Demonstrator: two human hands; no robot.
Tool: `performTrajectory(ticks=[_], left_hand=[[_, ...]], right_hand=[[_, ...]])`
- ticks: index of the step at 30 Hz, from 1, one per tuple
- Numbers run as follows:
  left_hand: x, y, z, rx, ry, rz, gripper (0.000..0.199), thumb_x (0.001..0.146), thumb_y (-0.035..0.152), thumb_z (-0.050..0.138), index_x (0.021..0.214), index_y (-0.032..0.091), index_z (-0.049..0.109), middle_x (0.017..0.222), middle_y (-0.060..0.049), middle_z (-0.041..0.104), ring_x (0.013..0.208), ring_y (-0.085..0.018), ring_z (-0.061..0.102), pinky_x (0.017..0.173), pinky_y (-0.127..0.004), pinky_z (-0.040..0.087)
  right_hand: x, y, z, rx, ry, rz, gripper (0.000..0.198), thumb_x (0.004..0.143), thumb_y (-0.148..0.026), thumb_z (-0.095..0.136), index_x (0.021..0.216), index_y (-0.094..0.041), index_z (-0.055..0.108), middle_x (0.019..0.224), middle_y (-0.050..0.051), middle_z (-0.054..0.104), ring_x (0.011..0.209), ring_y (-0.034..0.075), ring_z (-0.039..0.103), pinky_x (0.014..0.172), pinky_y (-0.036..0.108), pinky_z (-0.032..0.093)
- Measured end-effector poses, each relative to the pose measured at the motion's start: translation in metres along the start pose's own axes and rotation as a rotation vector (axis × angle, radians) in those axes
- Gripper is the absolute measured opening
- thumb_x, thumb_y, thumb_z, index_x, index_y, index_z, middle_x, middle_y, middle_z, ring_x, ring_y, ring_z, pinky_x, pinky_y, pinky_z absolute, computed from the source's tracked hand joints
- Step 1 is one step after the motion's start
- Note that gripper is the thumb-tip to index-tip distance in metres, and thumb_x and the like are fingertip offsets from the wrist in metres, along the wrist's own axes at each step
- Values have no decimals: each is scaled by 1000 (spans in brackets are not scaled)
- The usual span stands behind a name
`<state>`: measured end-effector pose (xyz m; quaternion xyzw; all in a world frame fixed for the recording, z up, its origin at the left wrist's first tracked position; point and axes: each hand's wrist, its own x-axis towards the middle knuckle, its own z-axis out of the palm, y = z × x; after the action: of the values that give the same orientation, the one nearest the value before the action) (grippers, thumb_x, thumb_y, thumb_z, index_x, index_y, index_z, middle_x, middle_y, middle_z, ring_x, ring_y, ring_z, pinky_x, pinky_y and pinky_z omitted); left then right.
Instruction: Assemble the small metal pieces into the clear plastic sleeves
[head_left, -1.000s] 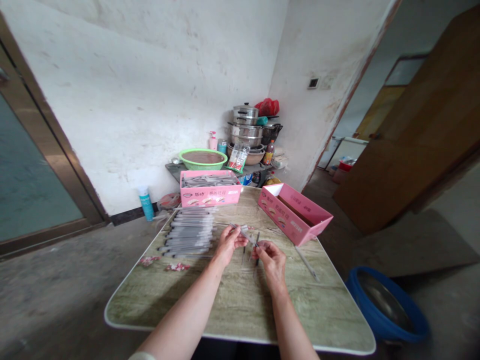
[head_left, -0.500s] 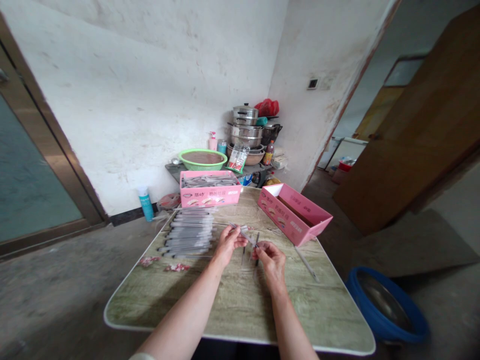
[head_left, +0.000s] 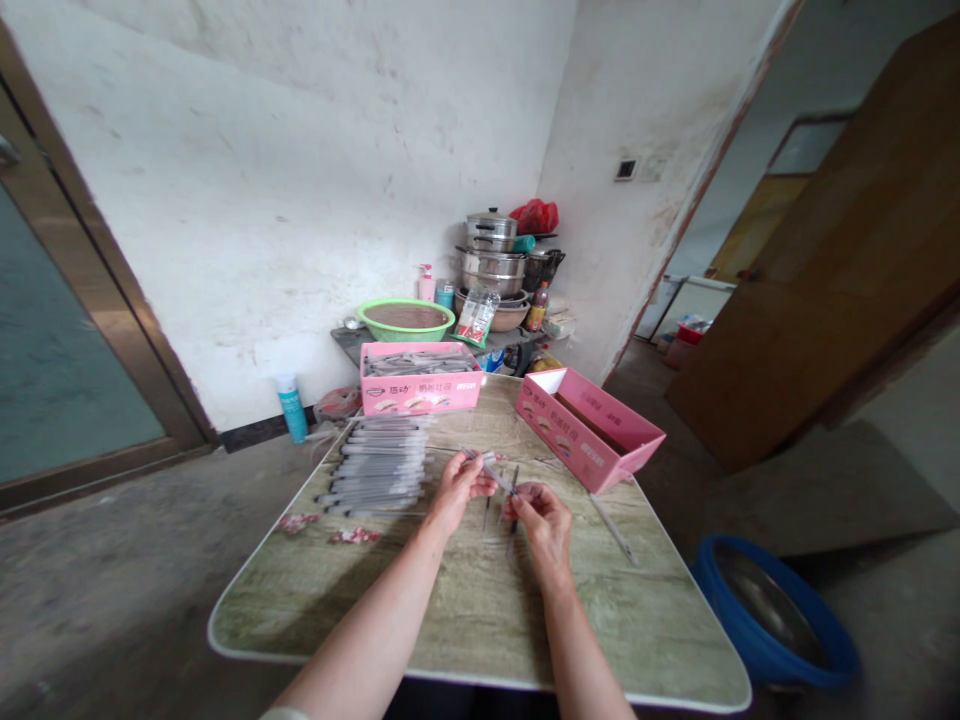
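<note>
Over the middle of the table, my left hand point(head_left: 460, 487) pinches one end of a thin, translucent grey pen-like stick point(head_left: 495, 474). My right hand point(head_left: 541, 512) has its fingers closed on the other end, near a dark slim stick point(head_left: 514, 483). More dark, thin pieces lie on the tabletop between the hands, partly hidden by the fingers. Left of my left hand lies a row of similar grey sticks point(head_left: 384, 462) with dark ends. Behind that row stands a pink box point(head_left: 420, 394) filled with such sticks.
A second pink box point(head_left: 592, 430) sits angled at the right on the wood-patterned table point(head_left: 450, 620). A single stick point(head_left: 613, 528) lies in front of it. Beyond the table are a green basin point(head_left: 406, 325) and stacked pots point(head_left: 491, 262). A blue tub point(head_left: 780, 610) is at lower right.
Both hands stay nearly in place. The stick between them has shifted very slightly in angle.
</note>
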<state>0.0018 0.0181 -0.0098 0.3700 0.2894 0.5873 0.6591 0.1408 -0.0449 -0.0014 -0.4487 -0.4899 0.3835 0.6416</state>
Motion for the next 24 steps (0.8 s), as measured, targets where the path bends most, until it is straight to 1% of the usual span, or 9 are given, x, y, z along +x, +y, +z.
performTrajectory(ticks=[5,9,12,14,17,19,22,24], left_hand=[[0,-1,0,12,-11,-5,43,72,46,73,96,15,55,70,-5,69,60,-17,67,55,-26,53],[1,-3,-3,5,-18,9,41,74,45,72,97,16,53,71,-4,70,60,-18,68,55,-26,53],[1,-3,-4,6,-21,7,43,73,46,73,97,16,53,72,-4,70,60,-18,68,56,-26,54],[1,-3,-3,10,-22,3,44,72,47,73,97,16,53,72,-5,70,61,-17,68,57,-26,54],[1,-3,-3,10,-16,0,45,72,47,74,97,16,53,71,-4,70,60,-17,68,57,-26,54],[1,-3,-3,4,-7,7,45,71,47,74,97,16,53,70,-4,69,60,-18,68,56,-25,53],[2,-3,-4,-3,-4,19,45,71,47,74,96,16,53,70,-4,69,60,-18,68,56,-25,53],[2,-4,-4,-3,-6,13,46,71,48,74,96,16,53,70,-4,69,60,-18,68,56,-26,53]], right_hand=[[1,2,-1,-3,18,27,18,74,-33,67,78,-17,60,65,-1,62,56,15,60,57,27,49],[0,1,0,-8,16,57,22,75,-37,68,76,-16,61,60,0,63,49,14,57,49,25,46],[-2,-2,0,-89,16,66,29,80,-44,63,70,-16,60,54,0,61,42,12,50,41,22,38],[-4,-3,0,-168,12,65,38,85,-48,58,63,-17,59,49,-1,58,39,11,47,39,22,34],[-4,-4,0,-222,21,68,48,89,-53,50,58,-18,58,47,0,56,38,12,48,40,24,34],[-4,-3,0,-208,29,61,46,89,-54,49,62,-18,59,50,0,59,41,13,50,42,24,36],[-3,-3,0,-163,18,31,32,84,-49,60,76,-19,62,56,-2,60,43,12,51,43,23,38],[-3,-3,0,-158,6,10,29,82,-47,63,76,-19,61,56,-3,59,44,12,50,44,23,38]])
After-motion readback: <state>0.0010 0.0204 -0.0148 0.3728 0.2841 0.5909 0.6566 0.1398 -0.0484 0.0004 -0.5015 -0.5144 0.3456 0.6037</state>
